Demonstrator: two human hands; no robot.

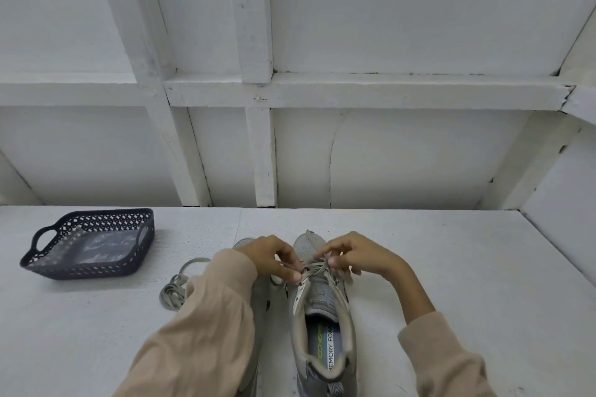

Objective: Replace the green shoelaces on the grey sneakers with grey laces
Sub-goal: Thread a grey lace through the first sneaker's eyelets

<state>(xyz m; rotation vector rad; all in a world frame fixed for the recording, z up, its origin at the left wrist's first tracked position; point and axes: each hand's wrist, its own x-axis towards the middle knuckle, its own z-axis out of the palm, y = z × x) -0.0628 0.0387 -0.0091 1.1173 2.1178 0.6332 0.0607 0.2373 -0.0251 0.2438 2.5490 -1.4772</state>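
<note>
Heel toward the surface's near edge, the sneaker (pixel 322 316) stands midway along it with its eyelets facing the person, whose left hand (pixel 274 255) and right hand (pixel 351 255) each pinch the grey lace (pixel 317 267) there, apparently threading it, while a spare lace (pixel 175 290) waits leftward.

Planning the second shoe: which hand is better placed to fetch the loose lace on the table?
Left, probably. The loose lace lies beside the left hand's sleeve; the right hand would have to cross the sneaker. Both currently pinch the sneaker's lace.
</note>
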